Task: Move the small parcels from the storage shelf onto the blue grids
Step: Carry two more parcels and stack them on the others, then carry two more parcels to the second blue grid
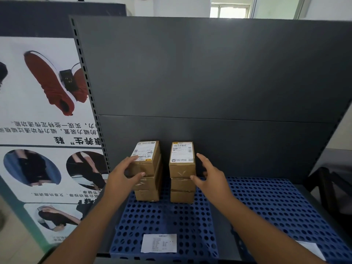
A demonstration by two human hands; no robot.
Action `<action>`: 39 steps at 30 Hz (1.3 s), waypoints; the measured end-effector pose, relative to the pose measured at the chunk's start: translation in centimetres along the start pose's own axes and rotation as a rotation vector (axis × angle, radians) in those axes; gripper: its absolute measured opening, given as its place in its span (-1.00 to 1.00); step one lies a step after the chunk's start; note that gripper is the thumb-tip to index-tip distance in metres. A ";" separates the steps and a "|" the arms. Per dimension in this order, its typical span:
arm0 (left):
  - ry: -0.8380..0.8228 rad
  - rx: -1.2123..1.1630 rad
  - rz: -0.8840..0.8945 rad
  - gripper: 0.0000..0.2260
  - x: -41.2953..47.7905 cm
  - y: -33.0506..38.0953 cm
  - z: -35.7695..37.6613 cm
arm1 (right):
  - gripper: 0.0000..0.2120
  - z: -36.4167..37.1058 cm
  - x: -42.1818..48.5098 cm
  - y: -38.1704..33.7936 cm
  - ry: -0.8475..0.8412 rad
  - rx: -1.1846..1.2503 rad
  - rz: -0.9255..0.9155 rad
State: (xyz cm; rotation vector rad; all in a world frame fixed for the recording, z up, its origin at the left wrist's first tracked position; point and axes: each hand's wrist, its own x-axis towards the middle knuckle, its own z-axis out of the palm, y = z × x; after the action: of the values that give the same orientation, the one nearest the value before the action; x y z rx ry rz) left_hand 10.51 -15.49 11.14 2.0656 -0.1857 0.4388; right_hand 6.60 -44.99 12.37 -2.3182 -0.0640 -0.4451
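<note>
Parcel [147, 159] gripped by left hand [123, 174], right hand [211, 178] splayed

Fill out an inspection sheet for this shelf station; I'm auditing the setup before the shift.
Surface: left grid and right grid, blue and perforated, side by side on the grey shelf.
Job's things: left stack and right stack, three parcels each, both on the left grid near the back panel.
Clutter: paper slip on the left grid; white sheet on the right grid.
Hands: left hand grips the left stack's top parcel; right hand has fingers spread beside the right stack's top parcel.
Cables: nothing seen.
Surroundings: poster at left; window behind.
</note>
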 end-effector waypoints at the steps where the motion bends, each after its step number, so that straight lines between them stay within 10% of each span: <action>1: 0.000 0.007 -0.002 -0.47 0.0 0.0 -0.1 | -0.25 0.0 -0.1 0.1 0.002 -0.007 0.005; 21: -0.071 0.135 0.307 -0.45 -5.4 13.6 5.3 | -0.29 -12.5 -9.1 2.8 0.190 -0.143 0.011; 39: -0.566 -0.184 0.624 -0.42 -23.4 33.5 25.2 | -0.28 -35.7 -35.0 9.0 0.569 -0.387 0.391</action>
State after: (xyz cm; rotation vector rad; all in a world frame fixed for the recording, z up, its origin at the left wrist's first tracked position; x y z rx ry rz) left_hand -15.47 -55.33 17.58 1.8717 -1.1812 0.1786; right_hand -35.29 -73.31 17.71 -2.3950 0.7971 -0.9532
